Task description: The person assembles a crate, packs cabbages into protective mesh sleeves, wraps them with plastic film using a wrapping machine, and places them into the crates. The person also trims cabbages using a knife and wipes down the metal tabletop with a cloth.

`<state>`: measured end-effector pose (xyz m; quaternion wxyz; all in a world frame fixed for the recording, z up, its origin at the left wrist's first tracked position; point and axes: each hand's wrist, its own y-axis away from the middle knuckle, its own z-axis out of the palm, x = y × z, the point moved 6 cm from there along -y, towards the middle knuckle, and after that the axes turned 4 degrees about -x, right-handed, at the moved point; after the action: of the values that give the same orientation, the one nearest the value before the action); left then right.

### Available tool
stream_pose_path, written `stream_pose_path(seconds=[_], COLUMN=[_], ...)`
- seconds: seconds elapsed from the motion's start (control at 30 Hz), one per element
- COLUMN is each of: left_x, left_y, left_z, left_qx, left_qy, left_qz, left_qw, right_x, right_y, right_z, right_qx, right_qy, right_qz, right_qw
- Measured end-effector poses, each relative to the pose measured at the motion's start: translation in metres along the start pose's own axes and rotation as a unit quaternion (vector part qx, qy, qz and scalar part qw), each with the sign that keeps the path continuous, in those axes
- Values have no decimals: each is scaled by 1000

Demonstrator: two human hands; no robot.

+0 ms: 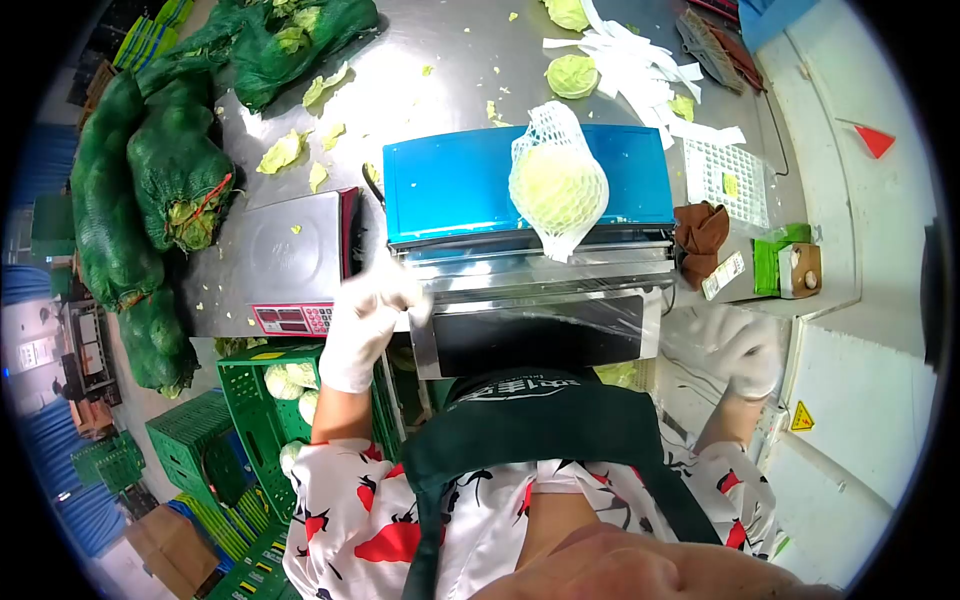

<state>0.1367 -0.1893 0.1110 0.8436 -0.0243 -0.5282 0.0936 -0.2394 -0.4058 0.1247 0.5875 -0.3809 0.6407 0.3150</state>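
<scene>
A cabbage in white netting [558, 190] rests on the blue top [450, 185] of a wrapping machine. Clear film [590, 315] lies across the machine's black plate [530, 335] and reaches toward the right. My left hand [372, 315], in a white glove, is at the machine's left front corner, its fingers bent and smeared by motion; what they hold, if anything, is unclear. My right hand [735, 352], also gloved, is off the machine's right side, blurred behind or among clear film, so its grip cannot be made out.
A scale [292, 250] stands left of the machine, with green net sacks [180, 150] beyond it. Loose leaves [284, 150], cabbages [572, 76] and white netting [640, 65] lie at the back. A white grid tray [722, 180] and brown cloth [702, 238] are right; a green crate [255, 405] is lower left.
</scene>
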Motion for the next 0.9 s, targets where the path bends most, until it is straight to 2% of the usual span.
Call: stream_pose_path(seconds=[0.03,0.07,0.1,0.13,0.17,0.2,0.23,0.27,0.3,0.33,0.47,0.57,0.6,0.67,0.7,0.77,0.83,0.87,0.9], left_x=[6,7,-8,-29,-55,-86,-107,-115,-116,-123,-137,-143,-134,-126,-130,-124,-144,-142,-151], left_y=[-20,-53,-82,-106,-123,-139,-148,-158,-161,-166,-166,-130,-113,-72,-48,4,49,59,66], left_z=[5,5,-14,-31,-40,-45,-34,-21,-14,-21,-38,-28,-16,11,18,48,63,72,70], left_qx=[90,79,65,41,10,-55,-102,-134,-103,-76,-39,4,4,-6,-17,-88,-118,-128,-119], left_qy=[-13,-56,-164,-287,-363,-445,-543,-558,-515,-489,-344,-150,-120,-81,-69,-40,3,26,44], left_qz=[35,42,72,39,-70,-41,-35,-12,-58,-61,-67,-215,-222,-283,-312,-454,-460,-499,-517], left_qw=[995,994,982,956,929,893,833,819,849,867,936,965,968,956,947,886,880,857,846], right_x=[4,-2,-18,-9,15,38,65,90,105,113,112,135,120,92,95,72,66,63,87], right_y=[-9,-26,-78,-118,-145,-170,-185,-197,-205,-208,-212,-187,-171,-130,-105,-59,-27,-11,2], right_z=[-13,-19,-11,-1,9,19,31,42,51,47,50,70,82,104,110,138,156,165,170], right_qx=[37,73,110,69,21,-20,-65,-84,-105,-84,-53,-44,-42,-71,-96,-109,-119,-124,-121], right_qy=[19,37,95,136,216,290,401,330,255,215,200,-59,-75,-173,-178,-239,-248,-252,-284], right_qz=[16,33,81,25,-17,-66,-96,-56,-14,22,13,97,110,223,246,284,327,348,388], right_qw=[999,996,986,988,976,955,909,939,961,973,978,993,990,957,948,922,904,895,869])
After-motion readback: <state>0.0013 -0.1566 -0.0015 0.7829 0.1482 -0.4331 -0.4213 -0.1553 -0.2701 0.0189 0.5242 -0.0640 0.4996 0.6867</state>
